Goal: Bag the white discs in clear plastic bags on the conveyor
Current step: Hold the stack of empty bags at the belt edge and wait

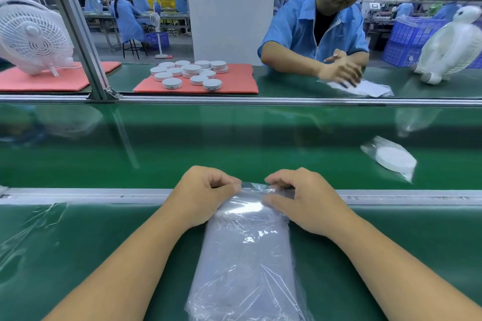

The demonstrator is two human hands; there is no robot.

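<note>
A stack of clear plastic bags (pixel 247 255) lies on the near green bench in front of me. My left hand (pixel 203 195) and my right hand (pixel 302 198) both pinch the far top edge of the top bag, thumbs and fingers curled on the film. A white disc inside a clear bag (pixel 393 159) lies on the green conveyor belt (pixel 208 143) to the right. Several bare white discs (pixel 190 73) sit piled on a red foam mat (pixel 234 86) across the belt.
A person in a blue shirt (pixel 313 31) works across the belt, hands on a clear bag (pixel 362 87). White fans stand at far left (pixel 34 36) and far right (pixel 448 47). A metal rail (pixel 104 194) separates my bench from the belt. Loose film (pixel 26 229) lies at left.
</note>
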